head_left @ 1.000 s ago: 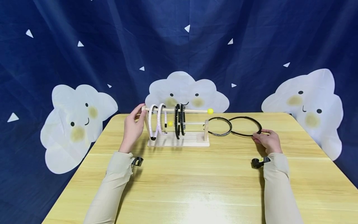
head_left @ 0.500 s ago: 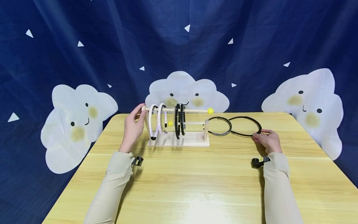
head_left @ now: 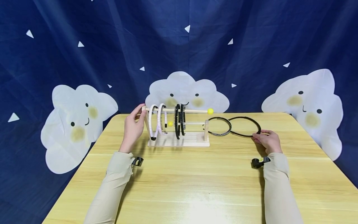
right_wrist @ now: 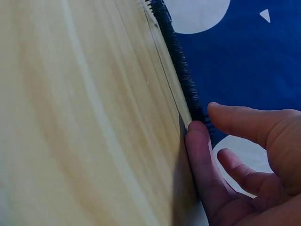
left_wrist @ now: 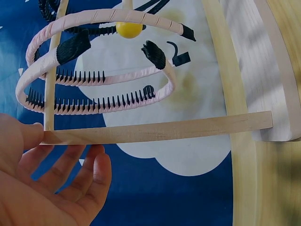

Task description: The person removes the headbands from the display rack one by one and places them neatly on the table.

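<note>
Pink headbands (left_wrist: 113, 16) and black ones (head_left: 177, 123) already up on the wooden rack (head_left: 193, 140), left hand (head_left: 132, 127) gripping its end post (left_wrist: 188, 124), right hand (head_left: 268, 141) pinching a dark headband (head_left: 246, 117) on the counter (head_left: 167, 174) beside a glittery one (head_left: 222, 134), just that pair apparently left!

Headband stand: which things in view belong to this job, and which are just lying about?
Seemingly part of the job:
wooden stand, held by the left hand
pink headbands and black headbands hung on it
loose black headband, pinched by the right hand
glittery headband beside that

Just around:
table
cloud-print curtain
black wrist devices
</note>
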`<action>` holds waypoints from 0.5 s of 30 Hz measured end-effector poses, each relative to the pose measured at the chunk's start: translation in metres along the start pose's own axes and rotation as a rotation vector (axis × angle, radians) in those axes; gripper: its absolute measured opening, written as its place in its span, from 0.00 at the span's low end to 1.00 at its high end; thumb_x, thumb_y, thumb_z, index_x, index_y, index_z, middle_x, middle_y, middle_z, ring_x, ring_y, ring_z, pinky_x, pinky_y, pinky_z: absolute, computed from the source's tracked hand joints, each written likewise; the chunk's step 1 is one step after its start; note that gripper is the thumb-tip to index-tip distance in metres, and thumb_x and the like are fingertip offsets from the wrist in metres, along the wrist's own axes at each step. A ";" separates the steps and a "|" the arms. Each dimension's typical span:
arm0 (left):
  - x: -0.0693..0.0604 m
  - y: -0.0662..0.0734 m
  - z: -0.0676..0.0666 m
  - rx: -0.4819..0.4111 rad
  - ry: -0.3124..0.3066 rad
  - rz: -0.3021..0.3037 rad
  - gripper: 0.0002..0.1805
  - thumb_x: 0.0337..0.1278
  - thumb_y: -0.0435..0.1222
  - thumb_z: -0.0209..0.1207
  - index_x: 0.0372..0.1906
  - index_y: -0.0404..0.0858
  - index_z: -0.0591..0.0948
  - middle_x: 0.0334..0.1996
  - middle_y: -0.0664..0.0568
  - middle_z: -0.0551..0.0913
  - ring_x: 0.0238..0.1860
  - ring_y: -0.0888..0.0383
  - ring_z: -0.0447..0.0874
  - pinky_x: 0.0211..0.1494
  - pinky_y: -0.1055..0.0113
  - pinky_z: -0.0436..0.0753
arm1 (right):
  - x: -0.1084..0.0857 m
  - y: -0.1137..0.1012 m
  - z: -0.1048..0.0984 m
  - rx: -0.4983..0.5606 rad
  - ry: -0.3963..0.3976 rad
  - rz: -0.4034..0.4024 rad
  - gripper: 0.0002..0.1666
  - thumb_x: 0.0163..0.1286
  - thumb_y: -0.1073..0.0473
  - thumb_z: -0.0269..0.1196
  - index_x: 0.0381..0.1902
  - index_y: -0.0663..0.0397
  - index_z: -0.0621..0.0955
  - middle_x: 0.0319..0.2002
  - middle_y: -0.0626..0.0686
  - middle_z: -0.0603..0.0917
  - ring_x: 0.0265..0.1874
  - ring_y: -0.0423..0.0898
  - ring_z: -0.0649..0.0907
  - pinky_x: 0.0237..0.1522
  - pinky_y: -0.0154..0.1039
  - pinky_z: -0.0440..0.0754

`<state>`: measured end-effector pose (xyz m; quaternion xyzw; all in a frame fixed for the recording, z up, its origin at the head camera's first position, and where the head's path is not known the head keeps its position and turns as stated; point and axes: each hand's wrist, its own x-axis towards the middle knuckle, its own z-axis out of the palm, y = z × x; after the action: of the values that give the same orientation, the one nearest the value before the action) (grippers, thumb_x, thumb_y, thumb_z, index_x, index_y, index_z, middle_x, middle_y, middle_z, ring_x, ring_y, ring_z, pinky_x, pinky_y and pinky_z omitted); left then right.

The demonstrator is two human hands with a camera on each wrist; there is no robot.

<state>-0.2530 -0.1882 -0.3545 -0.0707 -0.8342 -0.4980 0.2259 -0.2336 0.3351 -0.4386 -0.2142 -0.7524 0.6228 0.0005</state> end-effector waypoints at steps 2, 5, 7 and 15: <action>0.000 0.000 0.000 -0.001 0.001 0.001 0.22 0.77 0.41 0.55 0.69 0.41 0.78 0.56 0.39 0.85 0.53 0.41 0.84 0.56 0.51 0.79 | 0.000 0.000 0.000 0.016 -0.007 -0.007 0.47 0.73 0.61 0.64 0.78 0.72 0.53 0.23 0.34 0.82 0.24 0.30 0.85 0.34 0.27 0.85; 0.000 0.000 0.000 -0.003 0.004 0.005 0.21 0.77 0.41 0.55 0.69 0.40 0.78 0.55 0.39 0.85 0.53 0.41 0.84 0.56 0.51 0.79 | -0.001 -0.001 0.000 0.020 -0.015 -0.010 0.47 0.73 0.62 0.64 0.78 0.73 0.52 0.23 0.34 0.82 0.25 0.31 0.86 0.35 0.27 0.85; 0.000 0.000 0.000 -0.004 0.006 0.008 0.21 0.77 0.41 0.55 0.69 0.40 0.78 0.55 0.39 0.85 0.52 0.41 0.84 0.56 0.51 0.79 | -0.002 -0.002 0.000 0.015 -0.019 -0.008 0.47 0.73 0.61 0.64 0.78 0.72 0.51 0.23 0.34 0.82 0.25 0.31 0.86 0.35 0.27 0.85; 0.000 0.000 0.000 -0.009 0.006 0.011 0.21 0.77 0.41 0.55 0.68 0.40 0.78 0.55 0.39 0.85 0.53 0.42 0.84 0.57 0.51 0.79 | -0.004 -0.003 -0.001 0.009 -0.028 -0.005 0.48 0.73 0.59 0.64 0.79 0.72 0.51 0.25 0.35 0.83 0.26 0.32 0.86 0.36 0.27 0.85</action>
<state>-0.2528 -0.1888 -0.3547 -0.0749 -0.8307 -0.5009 0.2310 -0.2310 0.3346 -0.4345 -0.2037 -0.7500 0.6292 -0.0075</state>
